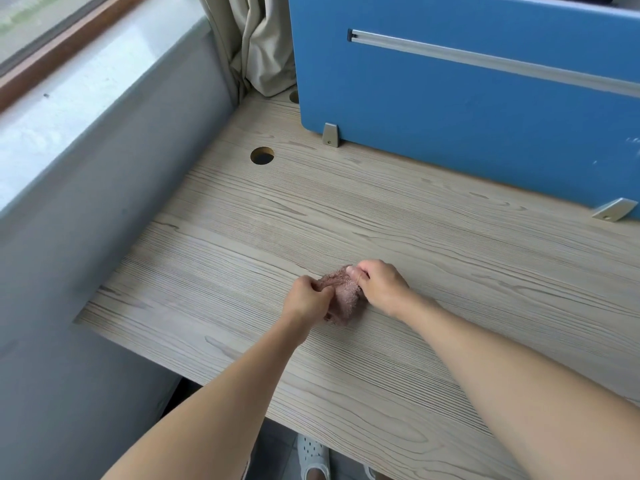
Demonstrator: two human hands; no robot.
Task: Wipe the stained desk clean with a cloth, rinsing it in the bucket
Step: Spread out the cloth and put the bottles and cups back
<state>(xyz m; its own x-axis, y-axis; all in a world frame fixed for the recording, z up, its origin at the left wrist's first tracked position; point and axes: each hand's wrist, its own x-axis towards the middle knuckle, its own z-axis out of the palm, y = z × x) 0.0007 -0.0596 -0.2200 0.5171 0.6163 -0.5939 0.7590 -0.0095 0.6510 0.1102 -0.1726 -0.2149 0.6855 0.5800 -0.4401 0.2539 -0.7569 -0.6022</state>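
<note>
- Left hand [306, 296]: yours, knuckles up. The fingers are curled and pinch the near-left edge of the cloth, so it is clamped on the fabric.
- Right hand [381, 287]: thumb and forefinger nip the far-right edge of the same cloth, so it is clamped too. With the two grips on opposite edges, you look to be pulling the bundle open or refolding it for a fresh wiping face.
- Cloth [343, 296]: pinkish-brown terry, crumpled. It rests on the desk between your hands, in the near half of the top.
- Desk [433, 220]: pale wood-grain top. I can make out no stain from this view, so how much wiping remains cannot be told.
- Bucket: not in view. A rinse would mean carrying the cloth off the desk.
- Cable hole [262, 155]: round and open, at the far left, well apart from the cloth. A wet cloth is likely best kept from dripping into it.
- Blue partition [450, 98]: stands upright along the far edge, with a grey rail across its face.
- Brackets [330, 135]: metal feet that hold the partition to the top. Strokes toward them would probably need to go around them.
- Curtain [256, 46]: beige, bunched in the far corner beside the partition.
- Window sill [69, 98]: pale ledge running along your left.
- Shoe [313, 455]: white and perforated, on the floor below the near edge.
</note>
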